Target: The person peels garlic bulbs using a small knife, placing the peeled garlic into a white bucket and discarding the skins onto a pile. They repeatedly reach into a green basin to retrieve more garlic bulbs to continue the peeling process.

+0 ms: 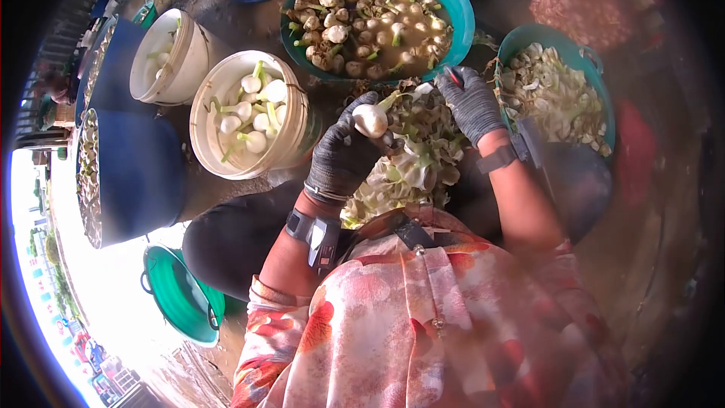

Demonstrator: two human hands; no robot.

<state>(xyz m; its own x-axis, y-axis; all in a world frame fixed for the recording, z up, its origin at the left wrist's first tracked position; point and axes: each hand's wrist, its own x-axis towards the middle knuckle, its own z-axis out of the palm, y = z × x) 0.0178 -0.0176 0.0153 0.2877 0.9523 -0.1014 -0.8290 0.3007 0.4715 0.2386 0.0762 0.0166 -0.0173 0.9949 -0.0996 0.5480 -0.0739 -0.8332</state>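
holding white bulb (370,120); left hand (341,157) curled

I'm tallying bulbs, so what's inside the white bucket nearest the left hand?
The bucket holds smooth white bulbs, several with green stalks. Anything beneath the top ones is covered, so the bucket's bottom can't be seen.

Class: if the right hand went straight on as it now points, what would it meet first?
The right hand would likely meet the near rim of the teal basin, though depth is unclear; it might pass above.
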